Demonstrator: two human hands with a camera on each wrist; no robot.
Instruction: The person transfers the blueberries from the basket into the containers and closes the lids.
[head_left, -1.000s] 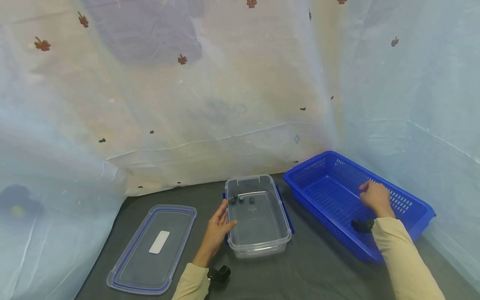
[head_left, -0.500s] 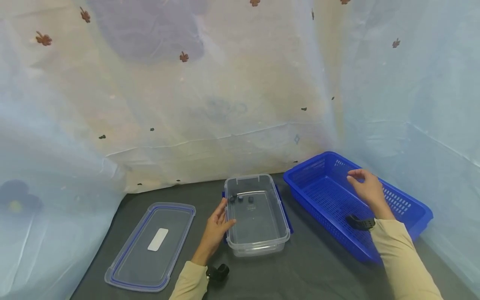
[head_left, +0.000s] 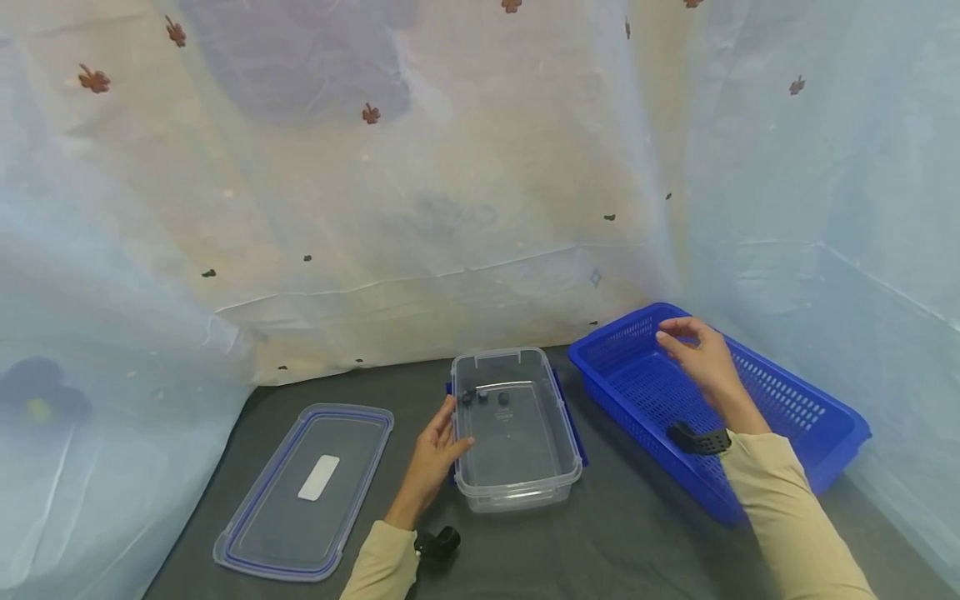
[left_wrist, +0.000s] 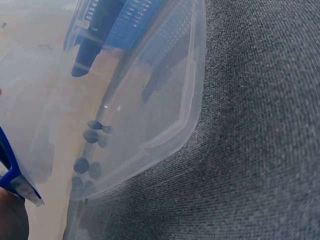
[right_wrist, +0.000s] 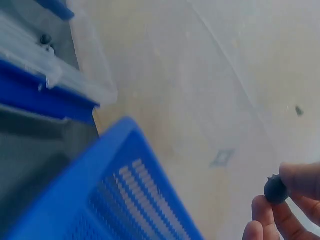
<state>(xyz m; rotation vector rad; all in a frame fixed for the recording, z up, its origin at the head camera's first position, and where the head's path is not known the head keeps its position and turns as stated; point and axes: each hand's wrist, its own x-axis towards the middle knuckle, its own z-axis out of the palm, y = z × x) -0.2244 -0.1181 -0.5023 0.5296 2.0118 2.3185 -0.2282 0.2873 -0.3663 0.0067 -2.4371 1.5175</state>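
My right hand (head_left: 708,362) is raised over the blue basket (head_left: 648,433). Between thumb and fingertips it pinches a blueberry (right_wrist: 275,190), a dark round fruit with a small crown, plain in the right wrist view. My left hand (head_left: 431,458) rests against the left side of the clear plastic container (head_left: 517,493), fingers extended along its wall and thumb at the rim. Several blueberries (head_left: 503,399) lie toward the back left of the container's floor; the left wrist view shows these berries (left_wrist: 81,165) through the clear plastic.
A clear lid (head_left: 288,533) with a blue seal and a white label lies on the grey cloth (head_left: 585,550) to the left. Blue latches (head_left: 568,417) hang at the container's sides. A patterned curtain (head_left: 450,208) rises behind and at both sides.
My right hand has risen from low inside the basket and moved left toward the container, carrying the blueberry. My left hand has stayed against the container.
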